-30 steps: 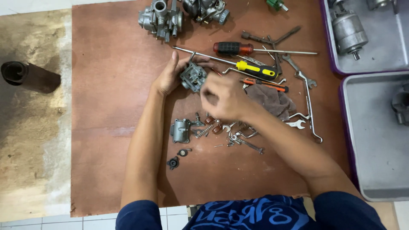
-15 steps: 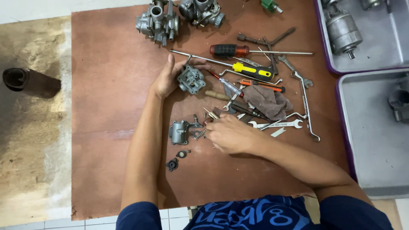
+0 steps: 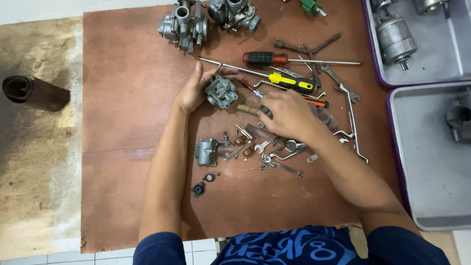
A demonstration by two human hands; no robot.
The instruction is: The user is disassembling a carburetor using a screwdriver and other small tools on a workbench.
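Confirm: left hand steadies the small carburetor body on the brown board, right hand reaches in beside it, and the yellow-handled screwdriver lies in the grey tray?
Not quite. The yellow-handled screwdriver lies on the brown board, not in the grey tray, as the head view shows. The rest stands: left hand on the carburetor body, right hand beside it.

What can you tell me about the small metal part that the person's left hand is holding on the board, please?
The carburetor body is a small, dull grey cast-metal block with round bores and recesses in its upturned face. It lies on the brown board, below a long steel rod. The left hand cups its left side, fingers curling over the top. The right hand is close by on its right, not touching it.
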